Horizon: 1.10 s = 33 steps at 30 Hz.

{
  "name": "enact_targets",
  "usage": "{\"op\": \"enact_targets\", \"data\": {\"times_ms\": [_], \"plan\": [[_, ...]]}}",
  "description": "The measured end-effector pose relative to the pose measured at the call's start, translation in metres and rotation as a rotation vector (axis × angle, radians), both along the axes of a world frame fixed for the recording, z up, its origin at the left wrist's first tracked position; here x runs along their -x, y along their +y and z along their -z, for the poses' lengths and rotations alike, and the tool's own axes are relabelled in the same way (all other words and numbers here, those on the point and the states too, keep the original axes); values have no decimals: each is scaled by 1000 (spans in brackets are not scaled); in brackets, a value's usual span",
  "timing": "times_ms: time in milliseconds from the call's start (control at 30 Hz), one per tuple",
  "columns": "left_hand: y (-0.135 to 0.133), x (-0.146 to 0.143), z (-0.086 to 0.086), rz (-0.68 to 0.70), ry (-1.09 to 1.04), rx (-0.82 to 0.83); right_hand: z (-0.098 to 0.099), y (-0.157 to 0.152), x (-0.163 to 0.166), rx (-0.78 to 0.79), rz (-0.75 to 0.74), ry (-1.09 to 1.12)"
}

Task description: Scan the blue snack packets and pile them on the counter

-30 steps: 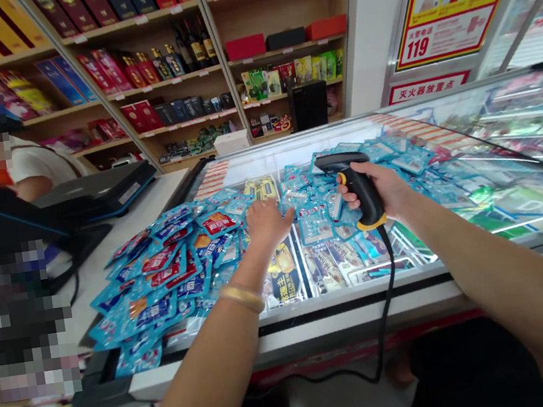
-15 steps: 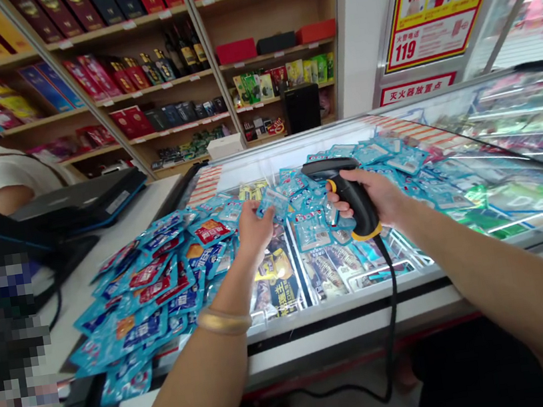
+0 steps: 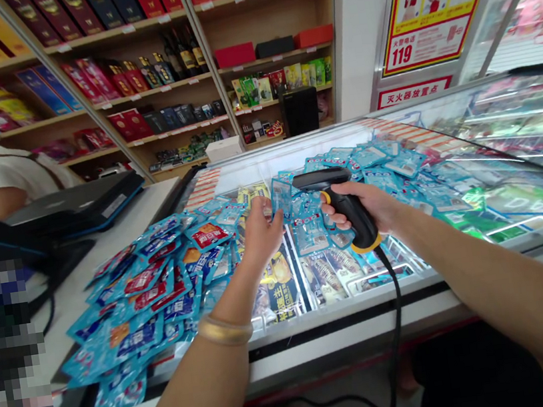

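Note:
My right hand (image 3: pixel 353 209) is wrapped round the grip of a black and yellow barcode scanner (image 3: pixel 347 206), its head pointing left. Its cable (image 3: pixel 396 307) hangs down over the freezer's front edge. Between the fingers and thumb of my left hand (image 3: pixel 262 228) is a blue snack packet (image 3: pixel 281 197), held up just left of the scanner's head. A heap of blue packets with red and navy labels (image 3: pixel 147 288) lies left of my left hand. More blue packets (image 3: pixel 376 158) are spread on the glass behind and right of the scanner.
Under the packets is a glass-topped chest freezer (image 3: pixel 321 341) with goods inside. A flat dark device (image 3: pixel 80 207) stands on the counter at left, near a person in a white shirt (image 3: pixel 19 171). Stocked shelves (image 3: pixel 181 132) line the back wall.
My left hand has lifted the blue packet and turned it upright towards the scanner. The scanner in my right hand has shifted slightly left and down.

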<state>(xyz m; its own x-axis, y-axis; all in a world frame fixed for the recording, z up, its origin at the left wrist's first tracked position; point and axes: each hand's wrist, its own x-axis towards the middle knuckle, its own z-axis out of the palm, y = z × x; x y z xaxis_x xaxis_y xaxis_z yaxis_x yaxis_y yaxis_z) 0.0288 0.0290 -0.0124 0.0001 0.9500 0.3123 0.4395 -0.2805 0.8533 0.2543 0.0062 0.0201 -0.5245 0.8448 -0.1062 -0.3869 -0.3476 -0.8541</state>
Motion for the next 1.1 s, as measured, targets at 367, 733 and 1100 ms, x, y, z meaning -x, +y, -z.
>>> {"op": "enact_targets", "data": {"times_ms": [367,733,1100], "plan": [[2,1,2,-25,117,-111,-1,-1,0,-8,-15,-14],[-22,37,-55,-362,411,-282,-10,-7,35,2,-23,106],[-46,155,-75,-488,956,59,-11,-10,120,96,-155,171]]}}
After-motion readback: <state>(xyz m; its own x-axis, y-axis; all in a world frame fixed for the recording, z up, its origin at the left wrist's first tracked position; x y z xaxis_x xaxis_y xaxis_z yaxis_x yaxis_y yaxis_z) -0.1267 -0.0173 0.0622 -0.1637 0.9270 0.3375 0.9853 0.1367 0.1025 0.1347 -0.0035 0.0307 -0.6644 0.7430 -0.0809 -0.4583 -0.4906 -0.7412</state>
